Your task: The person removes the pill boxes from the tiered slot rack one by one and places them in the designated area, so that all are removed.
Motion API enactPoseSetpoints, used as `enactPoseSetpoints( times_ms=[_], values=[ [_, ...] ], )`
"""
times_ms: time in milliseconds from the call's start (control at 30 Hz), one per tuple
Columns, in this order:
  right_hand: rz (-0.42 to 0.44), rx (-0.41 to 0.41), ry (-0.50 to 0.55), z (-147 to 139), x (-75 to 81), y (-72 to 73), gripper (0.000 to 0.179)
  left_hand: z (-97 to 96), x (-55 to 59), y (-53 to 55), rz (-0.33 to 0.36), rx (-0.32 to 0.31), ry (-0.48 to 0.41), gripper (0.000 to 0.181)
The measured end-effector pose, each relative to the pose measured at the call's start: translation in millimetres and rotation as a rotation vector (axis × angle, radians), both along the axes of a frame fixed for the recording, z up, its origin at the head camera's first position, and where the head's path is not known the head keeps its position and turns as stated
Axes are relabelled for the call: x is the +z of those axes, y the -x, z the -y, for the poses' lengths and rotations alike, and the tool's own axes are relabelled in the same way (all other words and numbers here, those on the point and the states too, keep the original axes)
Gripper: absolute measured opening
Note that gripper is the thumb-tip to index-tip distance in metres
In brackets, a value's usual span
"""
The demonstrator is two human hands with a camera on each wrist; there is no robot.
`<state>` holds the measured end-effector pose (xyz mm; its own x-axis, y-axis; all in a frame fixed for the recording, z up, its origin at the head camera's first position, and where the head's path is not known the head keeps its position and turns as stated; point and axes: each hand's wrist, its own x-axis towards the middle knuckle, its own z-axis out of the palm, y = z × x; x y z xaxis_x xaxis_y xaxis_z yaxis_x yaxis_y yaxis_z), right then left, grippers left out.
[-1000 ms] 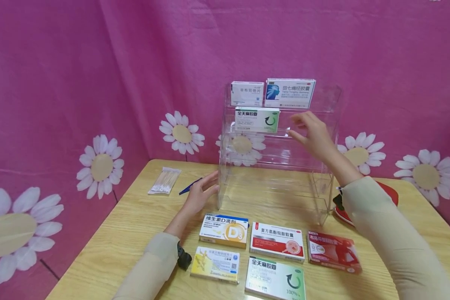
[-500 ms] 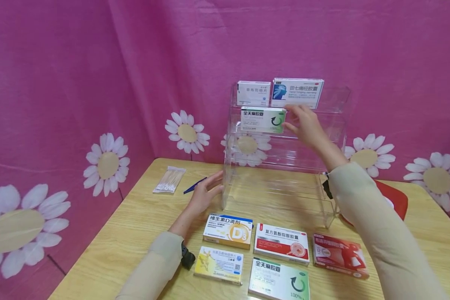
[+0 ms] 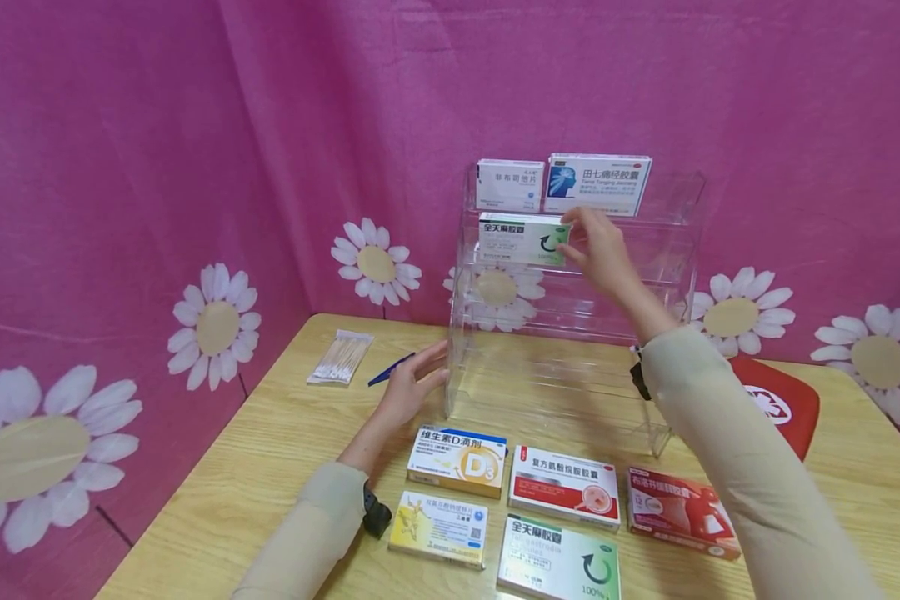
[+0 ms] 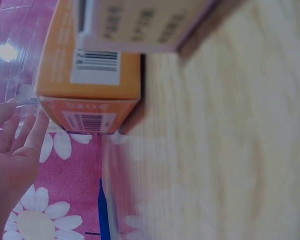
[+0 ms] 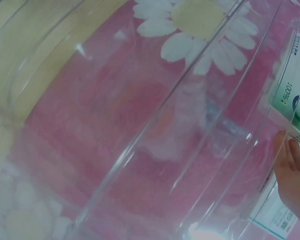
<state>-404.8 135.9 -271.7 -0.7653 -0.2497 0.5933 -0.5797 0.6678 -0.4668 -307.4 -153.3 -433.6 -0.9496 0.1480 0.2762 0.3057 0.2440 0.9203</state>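
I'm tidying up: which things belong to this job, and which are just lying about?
Likely the job's:
- clear rack, left hand at its side
- green-and-white box on it, pinched by right hand
- two boxes on its top tier
- five boxes in front

Probably lying about:
- cotton swab pack
- blue object
- red case

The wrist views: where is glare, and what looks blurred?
Left wrist: bright glare near the left edge; the nearest box and the table look soft, the orange box clearer. Right wrist: glare at the bottom edge, light streaks along the clear rack.
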Motion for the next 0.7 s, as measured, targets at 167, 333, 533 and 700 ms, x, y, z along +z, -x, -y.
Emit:
enactPoseSetpoints(
  times_ms=[167, 333, 533, 700],
  values=[
    [0.006, -0.017, 0.076, 7.2, -2.8, 2.4, 0.031, 0.3, -0.3, -0.2, 0.004, 0.009, 0.004, 0.051],
    [-0.075, -0.015, 0.088, 7.3, -5.5, 4.1, 0.028, -0.6, -0.4, -0.2, -0.015, 0.009, -0.004, 0.050],
    [-0.117, -0.018, 0.128, 3.9, -4.8, 4.2, 0.028, -1.2, 1.0, -0.9, -0.017, 0.008, -0.011, 0.049],
    [-0.156, -0.040, 0.171, 1.3, -2.6, 1.6, 0.028, -0.6, 0.0, 0.3, -0.031, 0.015, -0.003, 0.049]
  ],
)
